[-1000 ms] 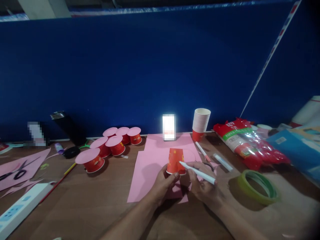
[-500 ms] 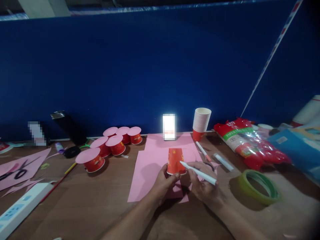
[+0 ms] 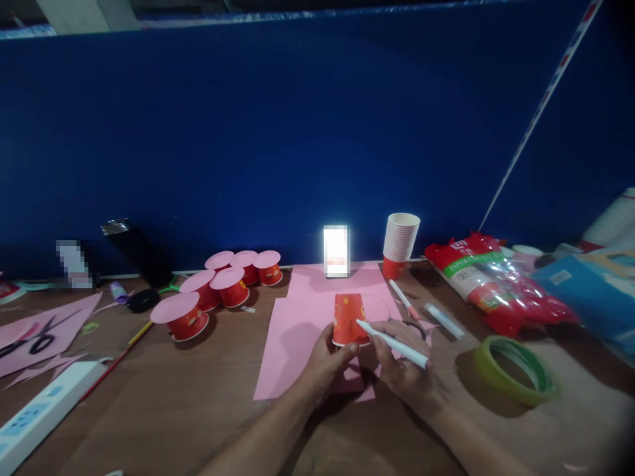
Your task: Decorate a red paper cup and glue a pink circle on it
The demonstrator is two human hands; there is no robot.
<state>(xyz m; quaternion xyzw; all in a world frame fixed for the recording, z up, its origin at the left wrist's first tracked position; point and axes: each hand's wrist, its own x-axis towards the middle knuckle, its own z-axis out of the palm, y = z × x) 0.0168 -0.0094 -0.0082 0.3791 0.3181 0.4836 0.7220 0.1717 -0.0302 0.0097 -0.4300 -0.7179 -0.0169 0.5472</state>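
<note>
Brown table (image 3: 163, 390), right hand (image 3: 404, 377) curled round marker (image 3: 397, 346)

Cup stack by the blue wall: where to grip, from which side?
Probably around the red body of the bottom cup, from the front, above the pen lying there. The stack stands upright, open end up; that cup carries the nested rims above, and the blue wall closes off the back.
</note>
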